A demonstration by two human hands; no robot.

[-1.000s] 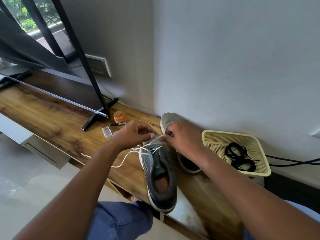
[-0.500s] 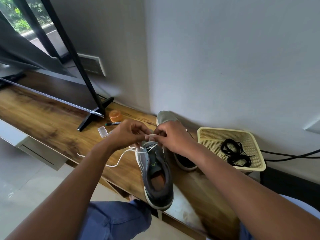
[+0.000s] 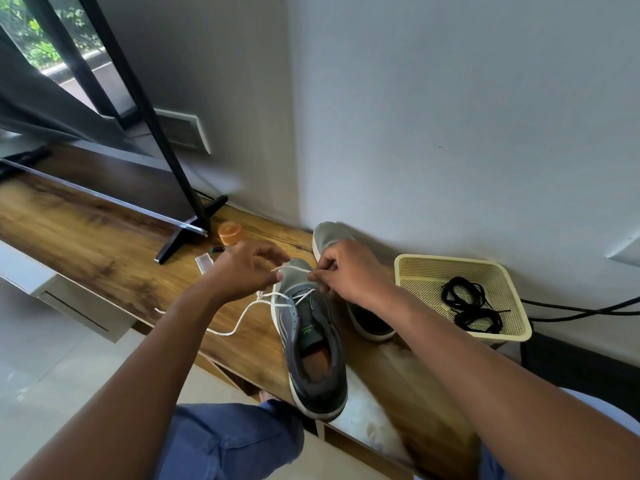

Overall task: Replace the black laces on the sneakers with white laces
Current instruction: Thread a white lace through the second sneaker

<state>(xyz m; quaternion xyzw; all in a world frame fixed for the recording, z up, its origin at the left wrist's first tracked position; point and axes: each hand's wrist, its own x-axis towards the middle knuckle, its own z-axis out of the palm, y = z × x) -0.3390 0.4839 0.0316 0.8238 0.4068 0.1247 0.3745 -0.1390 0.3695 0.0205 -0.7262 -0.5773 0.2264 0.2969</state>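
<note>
A grey sneaker (image 3: 313,344) lies on the wooden shelf (image 3: 104,258), heel toward me, with a white lace (image 3: 242,315) threaded through its front eyelets. My left hand (image 3: 244,270) and my right hand (image 3: 349,271) each pinch the lace above the toe, a short stretch taut between them. The lace's loose end trails left over the shelf edge. A second sneaker (image 3: 367,322) lies behind, partly hidden by my right hand. Black laces (image 3: 467,304) lie coiled in a cream basket (image 3: 415,263).
A TV stand leg (image 3: 187,233) rises at the left. Near it sit an orange cap (image 3: 229,233), a pen (image 3: 217,249) and a small clear packet (image 3: 203,263). Black cables (image 3: 581,308) run along the wall at right. My knee in blue cloth (image 3: 225,441) is below the shelf.
Both hands stay at the toe of the sneaker. They have drawn slightly apart, so a short taut stretch of white lace now shows between them.
</note>
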